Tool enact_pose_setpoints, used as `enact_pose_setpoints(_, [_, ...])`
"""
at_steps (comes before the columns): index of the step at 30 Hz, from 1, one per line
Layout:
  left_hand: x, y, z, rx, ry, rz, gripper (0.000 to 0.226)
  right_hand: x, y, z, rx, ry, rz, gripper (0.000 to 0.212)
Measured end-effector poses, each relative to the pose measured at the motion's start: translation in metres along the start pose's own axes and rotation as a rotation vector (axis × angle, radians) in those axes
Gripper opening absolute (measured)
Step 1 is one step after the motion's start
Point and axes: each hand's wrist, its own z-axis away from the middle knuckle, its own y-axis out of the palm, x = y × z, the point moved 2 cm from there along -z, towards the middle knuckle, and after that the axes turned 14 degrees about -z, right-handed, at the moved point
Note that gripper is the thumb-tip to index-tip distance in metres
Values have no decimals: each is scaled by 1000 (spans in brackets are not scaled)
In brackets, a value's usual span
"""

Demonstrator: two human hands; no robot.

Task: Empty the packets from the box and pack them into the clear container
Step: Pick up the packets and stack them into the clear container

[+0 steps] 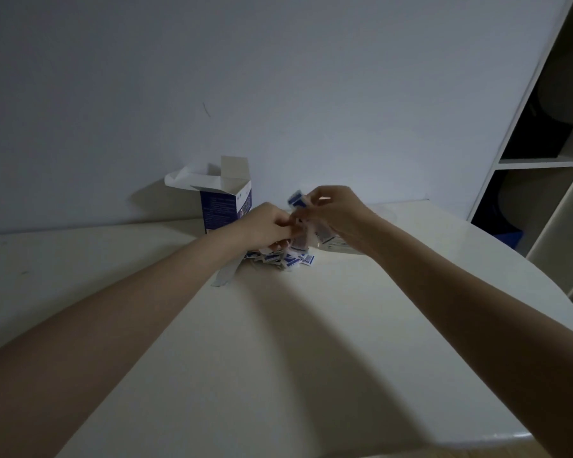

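Note:
An open blue-and-white box (227, 206) stands upright near the wall, flaps up. A pile of small blue-and-white packets (290, 259) lies on the white table (278, 358) in front of it. My left hand (268, 228) rests over the pile, fingers closed on some packets. My right hand (336, 211) is raised just right of it, pinching a few packets (297, 198) that stick up from its fingers. The clear container (336, 244) sits behind my right wrist, mostly hidden, with packets visible inside.
A white paper leaflet (179, 178) lies behind the box. A folded white strip (225, 276) lies under my left forearm. A white shelf unit (543, 143) with dark items stands at the right. The table's rounded edge curves along the right side.

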Motion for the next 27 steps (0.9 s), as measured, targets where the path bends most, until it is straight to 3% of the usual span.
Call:
enact_pose_setpoints(2, [-2, 2, -3, -2, 63, -61, 10, -1, -5, -1, -68, -76, -44, 17])
enact_pose_setpoints(4, [2, 4, -8, -12, 122, -314, 21, 0, -10, -1, -89, -149, 179, 14])
enact_pose_setpoints(6, [9, 9, -15, 5, 167, -630, 40, -3, -15, -1, -54, -165, 436, 19])
enact_pose_setpoints(9, [14, 21, -28, 165, 177, -934, 60, -18, -21, 4, 80, -57, 626, 28])
enact_pose_setpoints(12, [11, 28, -38, 322, 47, -949, 74, -33, -28, 7, 164, 48, 719, 25])
enact_pose_setpoints(15, [5, 31, -47, 361, 36, -995, 71, -43, -34, 6, 200, 98, 767, 25])
enact_pose_setpoints(18, [-2, 31, -48, 276, 180, -1009, 55, -50, -36, 5, 220, 129, 761, 25])
enact_pose_setpoints(21, [0, 29, -42, 154, 291, -978, 30, -53, -36, 1, 217, 109, 754, 5])
enact_pose_setpoints(24, [6, 21, -38, 74, 305, -917, 13, -48, -32, -1, 205, 96, 759, 19])
enact_pose_setpoints(27, [2, 3, -34, -42, 256, -696, 7, -39, -27, 2, 186, 99, 701, 19])
